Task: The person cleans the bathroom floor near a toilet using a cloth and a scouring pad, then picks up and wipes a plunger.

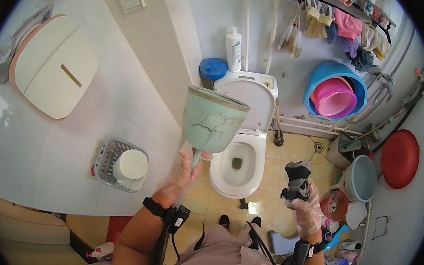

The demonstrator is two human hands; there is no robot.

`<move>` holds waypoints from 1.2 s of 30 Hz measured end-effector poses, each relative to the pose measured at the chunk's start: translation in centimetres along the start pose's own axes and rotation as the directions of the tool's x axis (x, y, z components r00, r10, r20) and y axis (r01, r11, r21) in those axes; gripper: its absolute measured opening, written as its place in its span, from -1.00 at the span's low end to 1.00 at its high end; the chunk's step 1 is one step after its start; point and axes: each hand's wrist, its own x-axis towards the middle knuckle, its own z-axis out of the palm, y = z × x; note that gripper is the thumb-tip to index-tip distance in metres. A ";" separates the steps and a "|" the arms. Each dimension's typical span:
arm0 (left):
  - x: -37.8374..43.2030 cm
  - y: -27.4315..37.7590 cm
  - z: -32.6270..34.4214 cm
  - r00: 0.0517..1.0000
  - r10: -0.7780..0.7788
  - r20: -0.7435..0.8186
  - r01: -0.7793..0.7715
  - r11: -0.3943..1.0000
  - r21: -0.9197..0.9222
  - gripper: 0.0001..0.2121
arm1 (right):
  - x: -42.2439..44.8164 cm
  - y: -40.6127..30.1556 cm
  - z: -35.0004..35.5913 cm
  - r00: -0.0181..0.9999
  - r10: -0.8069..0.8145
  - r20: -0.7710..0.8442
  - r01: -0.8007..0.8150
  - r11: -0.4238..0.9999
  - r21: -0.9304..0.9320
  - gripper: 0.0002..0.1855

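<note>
My left hand, in a clear plastic glove, grips the handle of a pale green plastic dipper. The dipper is tilted, its side is cracked and stained, and its inside is hidden from me. Behind it stands a white toilet with its lid raised and some water in the bowl. To the right of the toilet, my right hand, also gloved, holds a bunched grey and black cloth above the tiled floor. A small dark scrap lies at the foot of the toilet.
A toilet brush leans right of the toilet. Buckets, a grey basin and a red basin line the right wall. Nested basins and drying clothes hang behind. On the left wall are a grey basket and a white box.
</note>
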 end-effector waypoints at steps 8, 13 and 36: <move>0.9 2.4 1.8 0.987 -0.152 -0.049 0.148 0.986 -0.082 -0.29 | 1.4 -0.7 -1.7 1.000 -0.006 0.004 0.005 0.994 0.105 -0.60; 1.2 2.6 4.4 0.997 -0.076 0.000 0.076 0.991 -0.112 -0.36 | 2.7 -1.7 -2.0 0.999 -0.038 -0.037 0.039 0.999 0.031 -0.70; 3.0 2.2 9.3 0.922 -0.231 -0.310 0.135 0.944 -0.300 -0.59 | 7.7 -8.7 8.5 0.402 -0.645 0.650 0.829 -0.045 -0.557 -0.55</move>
